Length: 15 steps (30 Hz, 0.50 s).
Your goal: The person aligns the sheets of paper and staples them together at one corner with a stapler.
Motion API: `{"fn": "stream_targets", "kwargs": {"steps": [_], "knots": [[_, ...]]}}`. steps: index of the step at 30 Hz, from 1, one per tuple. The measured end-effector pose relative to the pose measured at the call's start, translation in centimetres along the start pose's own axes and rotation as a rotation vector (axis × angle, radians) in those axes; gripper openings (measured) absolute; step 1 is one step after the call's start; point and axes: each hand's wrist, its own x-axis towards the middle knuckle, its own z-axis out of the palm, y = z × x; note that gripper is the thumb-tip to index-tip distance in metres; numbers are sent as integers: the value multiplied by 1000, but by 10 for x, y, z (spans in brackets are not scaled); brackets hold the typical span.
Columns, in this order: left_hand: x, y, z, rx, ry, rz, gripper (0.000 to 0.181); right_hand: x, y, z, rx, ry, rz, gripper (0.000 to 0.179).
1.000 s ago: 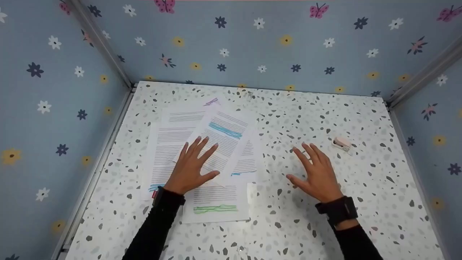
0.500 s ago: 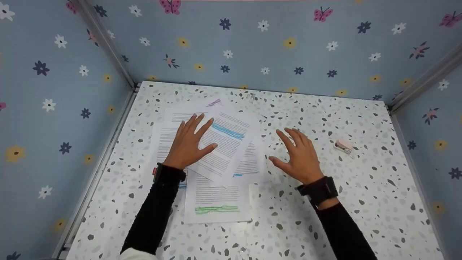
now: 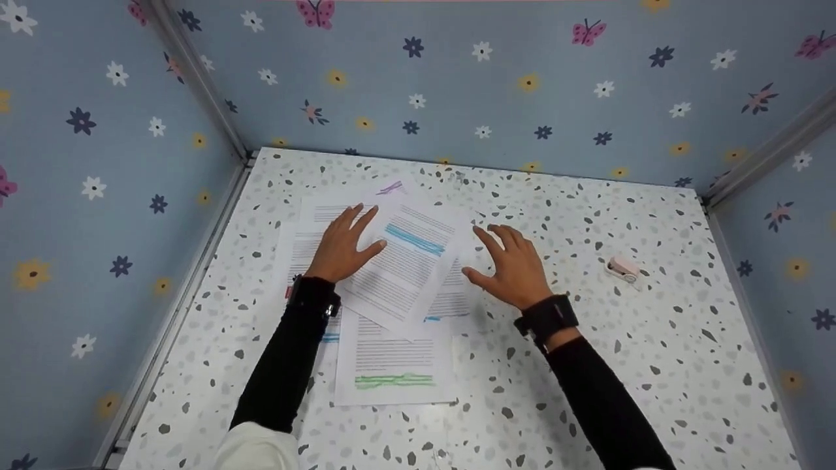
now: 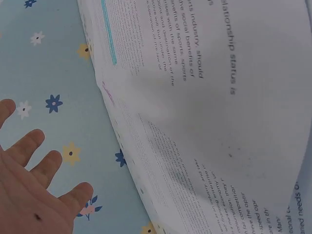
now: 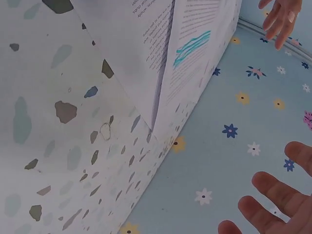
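Observation:
Several printed paper sheets lie overlapping and askew on the speckled table, left of the middle. The top sheet (image 3: 398,267) is tilted and bears a blue highlighter band; a lower sheet (image 3: 395,365) has green marks, and a purple mark shows at the back. My left hand (image 3: 346,245) hovers over the left part of the sheets, fingers spread. My right hand (image 3: 513,267) is at their right edge, fingers apart and slightly bent, with nothing in it. In the right wrist view the fingers (image 5: 273,195) show away from the paper (image 5: 190,53).
A small pink and white stapler-like item (image 3: 624,268) lies on the right of the table (image 3: 653,365). Flower-patterned walls (image 3: 418,78) stand at the back and both sides, with metal strips along the corners.
My left hand has moved forward over the sheets. My right hand has moved left and forward from the table's right side to the papers' edge. The sheets keep their arrangement.

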Motion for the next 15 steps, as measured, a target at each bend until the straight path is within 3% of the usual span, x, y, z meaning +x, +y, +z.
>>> {"fn": "stream_targets", "kwargs": {"steps": [4,9,12,15], "knots": [[5,8,-4,-51,5,5,71,7,-4,-2,18,-4,15,76],[21,24,-20,-186,21,-28,67,21,-7,-9,117,41,68,75],[34,26,-27,-223,46,-83,63,30,-9,-10,232,39,154,74],[43,20,-29,-228,75,-174,53,39,-11,-3,396,2,294,71]]}}
